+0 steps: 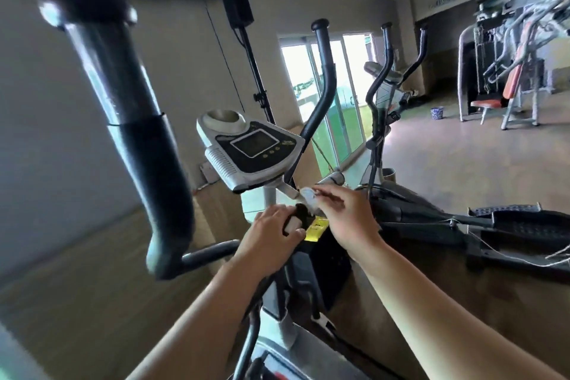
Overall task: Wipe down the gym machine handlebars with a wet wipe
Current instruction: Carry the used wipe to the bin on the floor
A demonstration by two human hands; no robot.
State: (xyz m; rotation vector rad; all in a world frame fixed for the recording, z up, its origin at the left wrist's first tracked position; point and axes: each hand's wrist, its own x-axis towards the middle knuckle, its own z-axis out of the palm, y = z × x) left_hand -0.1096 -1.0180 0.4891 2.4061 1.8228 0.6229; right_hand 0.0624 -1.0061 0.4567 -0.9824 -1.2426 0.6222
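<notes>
Handlebars first: the near left handlebar (129, 120) looms big and dark at the left of the view, rising from a bend low down to a capped tip up high, and nobody is touching it. The far handlebar (320, 83) stands slimmer behind the console (249, 148), curving up toward the bright windows (327, 102). Neither bar has the wipe on it at this moment, so by my reading the actual wiping of the bars is not yet under way here.

The action sits below the console, right at the centre post. The wet wipe (307, 194) is a small white crumple, pinched at the tips of the right hand (345, 213). That hand is narrowed to a pinch, thumb and forefinger closed on the wipe, the other fingers loosely curled. It looks like the wipe is being pulled free or teased open, though the blur makes that hard to settle.

The left hand (271, 231) is just beside it, to the left, closed around a small pack (300, 219), dark with a white end and a yellow patch showing. Held steady like that, it gives the right hand something to pull against, which would explain why both hands meet so close together in front of the body.

Further out, on the right, a second elliptical (388, 95) and a weight machine (499, 77) stand well apart across the floor.
</notes>
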